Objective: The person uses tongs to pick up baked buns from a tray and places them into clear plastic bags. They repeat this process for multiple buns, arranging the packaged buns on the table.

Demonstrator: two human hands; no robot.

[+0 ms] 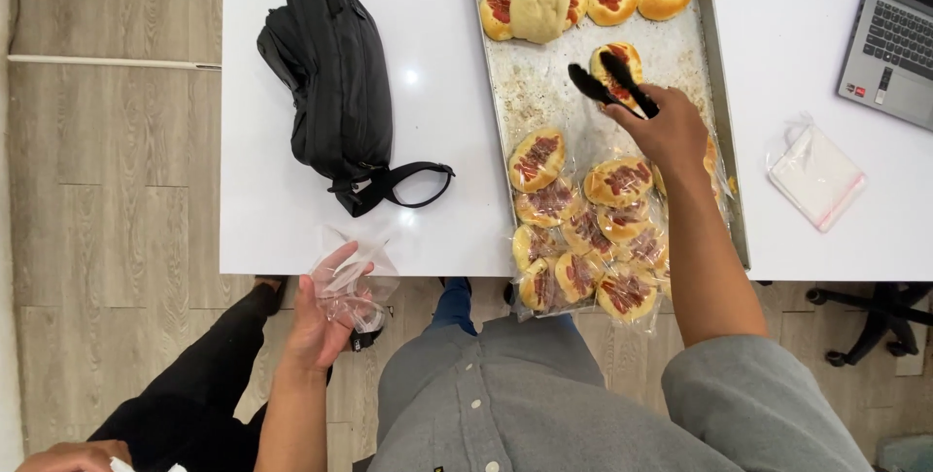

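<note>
A right hand (671, 132) grips black tongs (612, 83), their tips spread on either side of a lone unwrapped bun (618, 64) on a metal tray (525, 93) atop a white surface (437, 44). The left hand (321, 321), off the near edge, has its fingers (335, 263) closed on a clear bag (355, 287). Wrapped buns (588, 229) crowd the tray's near end; a black pouch (335, 73) lies left, a laptop (894, 39) far right.

- White table (292, 229): glossy top across the upper frame, one small glint of overhead light.
- Wood-look plank floor (107, 239): pale grey-brown, filling the left side.
- Black chair base (865, 321): castor legs, lower right, beneath the table edge.
</note>
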